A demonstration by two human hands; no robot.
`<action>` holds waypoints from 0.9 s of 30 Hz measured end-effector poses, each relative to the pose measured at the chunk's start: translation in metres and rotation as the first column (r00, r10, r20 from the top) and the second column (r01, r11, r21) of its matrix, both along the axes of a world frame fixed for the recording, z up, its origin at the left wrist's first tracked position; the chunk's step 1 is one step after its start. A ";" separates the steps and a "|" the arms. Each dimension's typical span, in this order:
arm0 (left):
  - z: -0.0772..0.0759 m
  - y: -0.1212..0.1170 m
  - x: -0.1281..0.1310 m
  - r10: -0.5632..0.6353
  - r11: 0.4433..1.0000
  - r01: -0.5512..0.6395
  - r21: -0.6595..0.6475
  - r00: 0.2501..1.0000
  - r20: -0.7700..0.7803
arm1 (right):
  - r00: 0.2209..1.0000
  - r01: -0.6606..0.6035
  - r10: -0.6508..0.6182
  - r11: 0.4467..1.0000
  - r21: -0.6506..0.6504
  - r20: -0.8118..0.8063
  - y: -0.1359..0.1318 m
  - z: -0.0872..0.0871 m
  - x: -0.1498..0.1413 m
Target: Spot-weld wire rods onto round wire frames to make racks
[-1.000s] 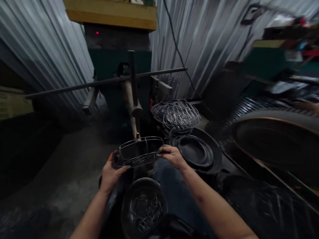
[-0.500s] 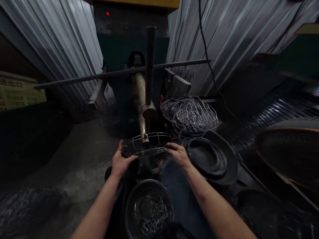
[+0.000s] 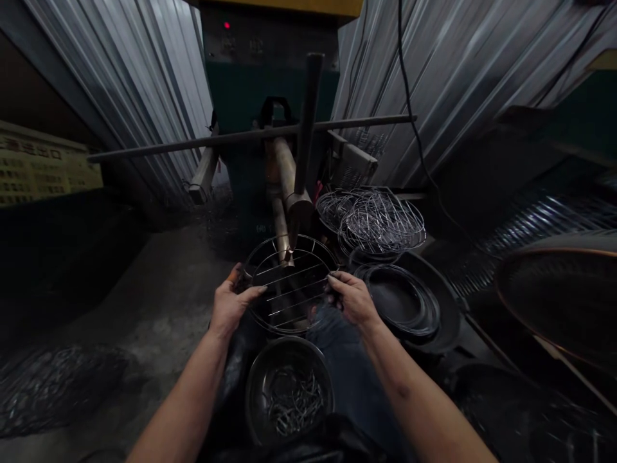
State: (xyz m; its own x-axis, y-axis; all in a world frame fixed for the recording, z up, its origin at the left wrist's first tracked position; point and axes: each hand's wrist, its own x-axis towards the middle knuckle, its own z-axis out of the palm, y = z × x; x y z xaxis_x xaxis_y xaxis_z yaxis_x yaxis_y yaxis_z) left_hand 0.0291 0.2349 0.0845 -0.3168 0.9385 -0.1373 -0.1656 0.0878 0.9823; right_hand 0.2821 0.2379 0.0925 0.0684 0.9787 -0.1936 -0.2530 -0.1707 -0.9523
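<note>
Many bent wires (image 3: pixel 292 402) in a bowl (image 3: pixel 255 392)

A green machine (image 3: pixel 270 83) with a lit red indicator (image 3: pixel 226 26) is flanked on both sides by corrugated metal sheeting (image 3: pixel 120 96); left of it, a concrete floor (image 3: pixel 144 308) is seen, with a printed yellow board (image 3: pixel 43 164) beyond.

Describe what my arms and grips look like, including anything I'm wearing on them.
No sleeves, watches or bands show on the bare left forearm or the bare right forearm. The ungloved left grip and ungloved right grip are five-fingered human hands. A small orange patch shows at the left grip's outer edge, too small to identify.
</note>
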 end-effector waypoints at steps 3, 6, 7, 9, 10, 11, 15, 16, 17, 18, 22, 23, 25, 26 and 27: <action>0.002 0.000 0.000 0.039 0.999 -0.039 0.002 0.999 0.001 | 0.999 0.011 -0.012 0.999 -0.033 -0.033 0.001 0.011 -0.005; 0.002 -0.001 -0.001 0.036 0.999 -0.034 -0.025 0.998 0.057 | 0.999 -0.013 0.011 0.999 -0.051 -0.048 0.006 0.018 -0.006; 0.003 -0.003 -0.001 0.006 0.999 -0.002 -0.051 0.996 0.086 | 0.999 -0.022 0.019 0.998 -0.054 -0.048 0.007 0.021 -0.006; 0.004 -0.009 -0.002 -0.064 0.986 0.085 -0.146 0.988 0.139 | 0.998 -0.030 0.027 0.998 -0.062 -0.049 0.009 0.024 -0.003; 0.006 -0.012 -0.002 -0.086 0.973 0.117 -0.198 0.984 0.158 | 0.998 -0.033 0.030 0.997 -0.066 -0.051 0.009 0.026 -0.001; 0.008 -0.016 -0.002 -0.100 0.961 0.140 -0.239 0.980 0.170 | 0.998 -0.035 0.032 0.997 -0.068 -0.055 0.008 0.028 0.001; 0.018 -0.031 0.001 -0.170 0.950 0.216 -0.224 0.964 0.205 | 0.996 -0.044 0.038 0.996 -0.072 -0.081 0.005 0.037 0.006; 0.019 -0.033 0.002 -0.188 0.950 0.234 -0.209 0.958 0.217 | 0.995 -0.042 0.035 0.996 -0.080 -0.090 0.005 0.039 0.005; 0.021 -0.034 0.003 -0.197 0.949 0.244 -0.201 0.954 0.227 | 0.995 -0.038 0.029 0.995 -0.090 -0.097 0.006 0.041 0.003; 0.021 -0.033 0.003 -0.194 0.950 0.242 -0.197 0.952 0.235 | 0.995 -0.031 0.021 0.995 -0.098 -0.102 0.008 0.043 0.000; 0.024 -0.022 0.005 -0.088 0.973 0.133 -0.188 0.969 0.230 | 0.997 -0.006 -0.002 0.996 -0.090 -0.084 0.022 0.052 -0.009; 0.024 -0.020 0.007 -0.043 0.978 0.088 -0.188 0.972 0.230 | 0.999 -0.007 0.004 0.996 -0.087 -0.040 0.025 0.053 -0.009; 0.026 -0.021 0.014 0.030 0.980 0.019 -0.198 0.970 0.241 | 0.990 0.007 0.001 0.998 -0.059 0.140 0.023 0.053 -0.005; 0.026 -0.023 0.019 0.062 0.978 -0.009 -0.207 0.966 0.250 | 0.963 -0.001 0.007 1.000 -0.024 0.268 0.019 0.051 -0.001; 0.026 -0.026 0.024 0.062 0.980 -0.008 -0.200 0.962 0.267 | 0.917 0.013 -0.028 0.999 0.040 0.399 0.012 0.047 0.005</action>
